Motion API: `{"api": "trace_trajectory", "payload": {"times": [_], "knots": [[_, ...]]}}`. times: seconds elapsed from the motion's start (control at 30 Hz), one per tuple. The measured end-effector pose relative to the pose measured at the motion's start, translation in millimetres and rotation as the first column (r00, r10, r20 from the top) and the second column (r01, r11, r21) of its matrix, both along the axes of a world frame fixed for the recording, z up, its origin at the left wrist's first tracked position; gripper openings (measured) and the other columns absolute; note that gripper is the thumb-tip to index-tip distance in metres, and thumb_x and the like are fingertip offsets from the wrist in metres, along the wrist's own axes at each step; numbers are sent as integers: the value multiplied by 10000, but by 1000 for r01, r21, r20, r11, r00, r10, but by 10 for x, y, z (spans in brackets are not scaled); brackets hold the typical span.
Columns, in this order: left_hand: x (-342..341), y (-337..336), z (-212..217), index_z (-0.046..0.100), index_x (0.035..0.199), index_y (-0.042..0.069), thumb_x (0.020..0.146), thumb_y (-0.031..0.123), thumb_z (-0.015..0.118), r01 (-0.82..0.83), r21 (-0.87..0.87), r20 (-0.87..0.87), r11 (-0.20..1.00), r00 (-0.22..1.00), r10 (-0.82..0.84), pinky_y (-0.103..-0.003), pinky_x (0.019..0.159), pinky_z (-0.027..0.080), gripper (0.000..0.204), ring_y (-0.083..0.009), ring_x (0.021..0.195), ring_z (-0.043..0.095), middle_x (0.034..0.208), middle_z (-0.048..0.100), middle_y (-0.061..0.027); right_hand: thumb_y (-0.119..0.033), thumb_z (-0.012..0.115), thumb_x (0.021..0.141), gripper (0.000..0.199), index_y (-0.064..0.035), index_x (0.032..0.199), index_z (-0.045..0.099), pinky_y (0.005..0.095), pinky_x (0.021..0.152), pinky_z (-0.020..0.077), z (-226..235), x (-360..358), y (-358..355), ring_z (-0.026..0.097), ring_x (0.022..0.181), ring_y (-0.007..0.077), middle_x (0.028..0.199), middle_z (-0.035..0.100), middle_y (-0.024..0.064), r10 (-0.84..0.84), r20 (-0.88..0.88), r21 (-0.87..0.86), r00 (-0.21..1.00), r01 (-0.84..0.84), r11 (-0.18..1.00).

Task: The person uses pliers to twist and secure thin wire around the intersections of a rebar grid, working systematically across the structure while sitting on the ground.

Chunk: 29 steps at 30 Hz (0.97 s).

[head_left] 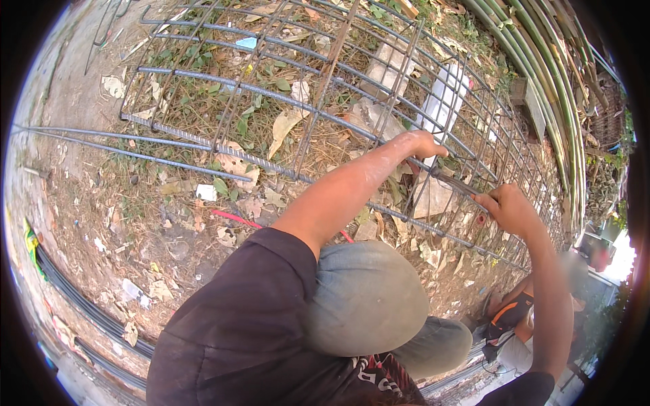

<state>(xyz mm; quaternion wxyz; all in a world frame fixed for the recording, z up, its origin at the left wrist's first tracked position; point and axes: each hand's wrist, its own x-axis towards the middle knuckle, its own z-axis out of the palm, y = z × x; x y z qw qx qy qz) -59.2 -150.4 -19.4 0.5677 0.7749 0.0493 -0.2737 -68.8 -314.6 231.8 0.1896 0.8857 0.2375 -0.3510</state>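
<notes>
In front of me lies a cage of steel rebar, its long ribbed bars crossed by thinner square stirrups. My left hand is closed at a crossing on the cage, fingers bent over a bar; the fingertips are partly hidden. Lower and to the right, my right hand grips the handle end of a dark metal tool that looks like tying pincers. Its far end points toward the bars just below my left hand. No tie wire can be made out between them.
Beneath the cage are concrete blocks, a white bag-like object and dry leaves. Two loose bars lie at left. Bamboo poles run along the right. Another person crouches at lower right. Dark rods lie lower left.
</notes>
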Motion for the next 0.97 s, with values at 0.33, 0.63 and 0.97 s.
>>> {"api": "trace_trajectory", "payload": {"times": [0.33, 0.63, 0.97], "knots": [[-69, 49, 115, 723, 1037, -87, 801, 688, 681, -13, -31, -45, 999, 999, 12, -423, 807, 545, 812, -323, 935, 707, 1080, 724, -219, -238, 803, 804, 452, 8, 1119, 590, 423, 718, 572, -222, -346, -133, 707, 809, 336, 967, 685, 153, 361, 258, -126, 896, -339, 932], [-49, 77, 196, 642, 1210, -39, 862, 621, 673, 1, -105, -107, 995, 994, -12, -473, 595, 562, 746, -276, 739, 763, 1066, 714, -199, -239, 660, 942, 243, 0, 925, 625, 332, 570, 562, -198, -231, -373, 685, 687, 260, 805, 663, 122, 439, 360, 79, 823, -496, 865], [-358, 135, 635, 745, 1144, 28, 828, 725, 632, -288, 263, 239, 921, 944, 227, -415, 984, 513, 773, -340, 1125, 680, 1172, 704, -244, -341, 774, 877, 400, 5, 991, 608, 308, 416, 526, -811, -463, -1107, 644, 477, 196, 633, 645, 111, -491, -679, 492, 545, 835, 246]]}}
